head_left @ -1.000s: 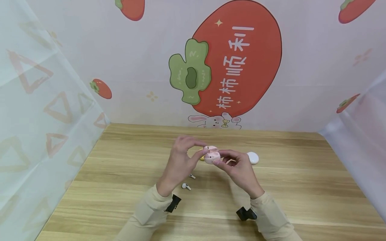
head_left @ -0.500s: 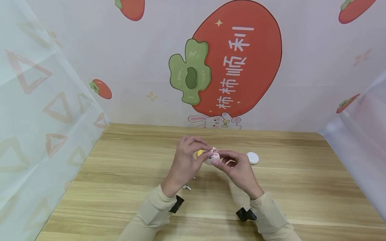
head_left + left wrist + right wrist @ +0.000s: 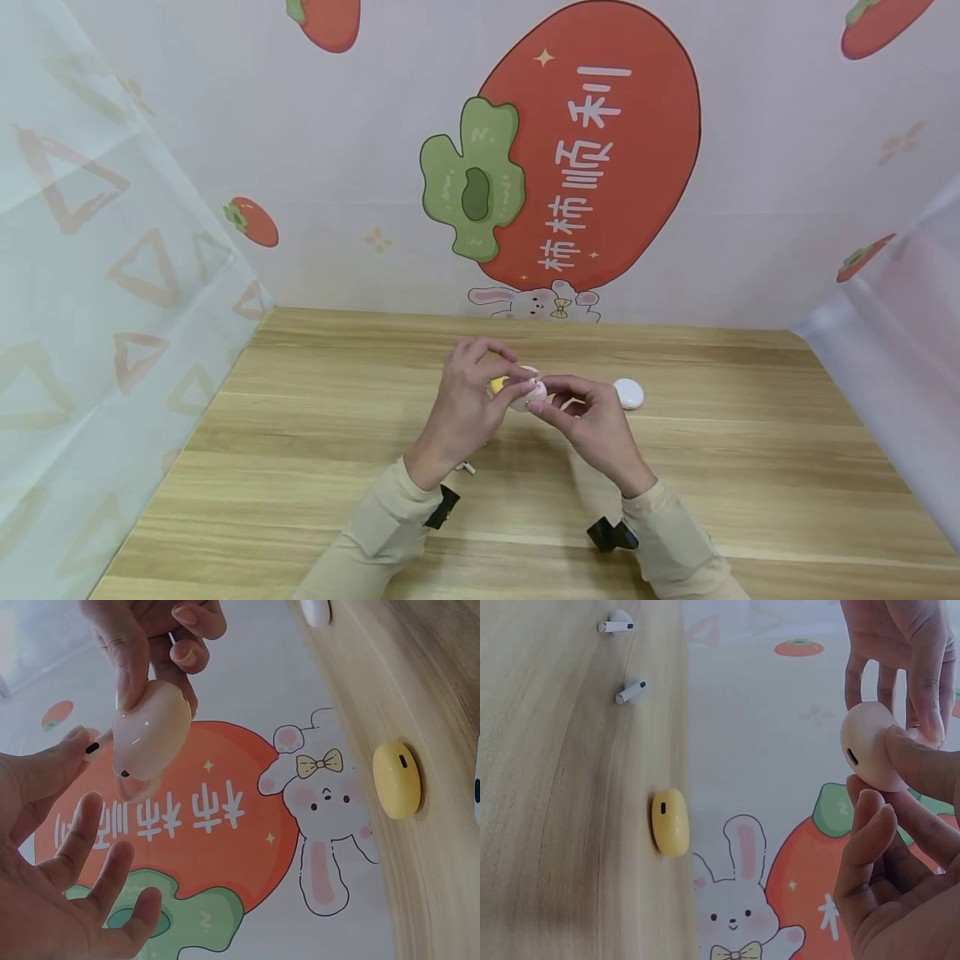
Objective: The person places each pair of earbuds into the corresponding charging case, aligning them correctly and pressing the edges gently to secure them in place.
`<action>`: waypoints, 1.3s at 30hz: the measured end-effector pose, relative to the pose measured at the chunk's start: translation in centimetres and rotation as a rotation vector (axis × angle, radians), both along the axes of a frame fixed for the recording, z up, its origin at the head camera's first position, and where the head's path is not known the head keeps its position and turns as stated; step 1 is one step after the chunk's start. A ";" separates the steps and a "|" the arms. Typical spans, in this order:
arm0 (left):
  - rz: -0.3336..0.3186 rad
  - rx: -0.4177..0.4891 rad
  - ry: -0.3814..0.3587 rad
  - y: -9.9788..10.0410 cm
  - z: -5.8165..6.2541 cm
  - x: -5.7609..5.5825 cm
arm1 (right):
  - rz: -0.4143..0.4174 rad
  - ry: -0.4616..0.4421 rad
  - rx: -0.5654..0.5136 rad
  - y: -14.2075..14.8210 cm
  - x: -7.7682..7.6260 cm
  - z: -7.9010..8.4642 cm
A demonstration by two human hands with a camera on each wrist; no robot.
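Note:
Raised above the table, a glossy pink earbud case [image 3: 528,402] with its lid open is pinched between the thumb and fingers of my right hand [image 3: 596,425]. The left wrist view shows the case [image 3: 154,724] from its rounded side. My left hand [image 3: 467,410] pinches a small earbud [image 3: 93,748], of which a dark spot shows, right at the case's opening. Its other fingers are spread. In the right wrist view the case [image 3: 870,742] hides most of the left fingertips, so how far the earbud sits inside cannot be seen.
A yellow earbud case [image 3: 671,823] lies on the wooden table behind the hands. Two white earbuds [image 3: 616,625] lie nearer, partly covered by the left hand in the head view. A round white case [image 3: 628,393] lies to the right. A printed cloth backdrop [image 3: 337,150] stands behind.
My left hand has shifted slightly right, bringing its fingertips over the case's opening, and its index finger has dropped toward the case. The right hand and the case have barely moved.

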State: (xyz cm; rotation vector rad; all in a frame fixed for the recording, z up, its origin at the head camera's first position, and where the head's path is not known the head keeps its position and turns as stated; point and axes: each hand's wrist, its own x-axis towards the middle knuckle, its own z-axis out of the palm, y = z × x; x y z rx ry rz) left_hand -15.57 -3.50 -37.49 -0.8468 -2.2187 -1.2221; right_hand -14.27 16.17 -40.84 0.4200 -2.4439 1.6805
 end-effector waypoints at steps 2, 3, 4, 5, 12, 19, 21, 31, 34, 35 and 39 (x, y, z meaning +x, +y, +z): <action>-0.004 -0.008 -0.006 0.0 0.0 0.0 | 0.001 -0.001 0.000 0.0 0.0 0.0; -0.005 -0.013 -0.008 0.0 0.1 0.0 | 0.002 -0.001 -0.001 0.0 0.0 0.0; -0.004 -0.020 -0.010 0.0 0.1 0.0 | 0.003 -0.001 0.000 0.0 0.0 0.0; -0.003 -0.027 -0.011 0.0 0.1 0.0 | 0.003 0.000 0.001 0.0 0.0 0.0; -0.009 -0.079 -0.007 0.0 0.0 -0.1 | 0.011 0.012 -0.004 0.0 0.0 0.0; -0.006 -0.099 -0.006 0.0 0.0 -0.1 | 0.016 0.018 -0.002 -0.1 0.1 0.0; -0.005 -0.097 -0.008 0.1 0.0 -0.1 | 0.017 0.019 -0.003 0.0 0.1 0.0; 0.011 -0.116 -0.015 0.3 0.1 0.0 | 0.022 0.023 -0.013 0.0 0.0 0.0; 0.022 -0.127 -0.022 0.4 0.0 0.0 | 0.024 0.027 -0.019 0.0 0.0 0.0; 0.026 -0.130 -0.024 0.4 0.0 0.0 | 0.025 0.026 -0.022 0.0 0.0 0.0; 0.042 -0.146 -0.026 0.5 0.0 0.1 | 0.026 0.026 -0.031 0.0 0.0 -0.1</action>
